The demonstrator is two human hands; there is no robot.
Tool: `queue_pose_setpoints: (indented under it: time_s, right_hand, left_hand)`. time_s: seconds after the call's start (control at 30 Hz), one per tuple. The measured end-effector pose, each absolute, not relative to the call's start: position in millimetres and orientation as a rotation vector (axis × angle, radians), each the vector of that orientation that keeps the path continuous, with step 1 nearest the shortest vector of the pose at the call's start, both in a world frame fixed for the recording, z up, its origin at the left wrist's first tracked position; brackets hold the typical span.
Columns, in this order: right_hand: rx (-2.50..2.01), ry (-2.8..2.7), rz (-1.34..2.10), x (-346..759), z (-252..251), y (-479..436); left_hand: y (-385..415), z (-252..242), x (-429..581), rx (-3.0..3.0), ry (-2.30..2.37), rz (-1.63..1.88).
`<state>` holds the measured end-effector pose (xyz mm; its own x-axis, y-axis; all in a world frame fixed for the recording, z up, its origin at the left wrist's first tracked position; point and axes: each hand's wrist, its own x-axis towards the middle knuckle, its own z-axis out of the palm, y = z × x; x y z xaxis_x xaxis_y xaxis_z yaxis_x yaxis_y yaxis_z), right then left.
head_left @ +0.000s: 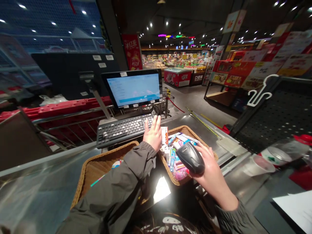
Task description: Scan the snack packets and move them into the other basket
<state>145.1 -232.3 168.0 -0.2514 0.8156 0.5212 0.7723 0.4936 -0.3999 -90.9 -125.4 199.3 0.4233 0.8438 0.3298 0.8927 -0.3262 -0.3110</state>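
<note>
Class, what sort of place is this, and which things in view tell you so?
Probably a supermarket checkout: the right hand holds what looks like a scanner, a screen stands behind a keyboard, and lit displays of goods show in the background.

Black on handheld scanner (pixel 191 157); black flecked white on keyboard (pixel 122 130); tan weave on baskets (pixel 88 172); dark grey-green on left sleeve (pixel 109 191); light blue on lit screen (pixel 134 86).

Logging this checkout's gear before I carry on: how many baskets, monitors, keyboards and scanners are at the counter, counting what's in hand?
Baskets: 2
Monitors: 2
Keyboard: 1
Scanner: 1
Total: 6
</note>
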Motion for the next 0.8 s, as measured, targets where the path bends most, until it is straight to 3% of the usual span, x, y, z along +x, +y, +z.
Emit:
queue_pose_setpoints:
  time_s: [0.33,0.8]
  right_hand:
    - [-1.037,-2.245,0.056,71,191,-234]
    - [-0.853,-2.327,0.160,10,193,-248]
  left_hand:
    - [-179,225,-163,-2.078,-1.702,-0.137]
    - [-227,212,-244,-2.016,-1.887,-0.051]
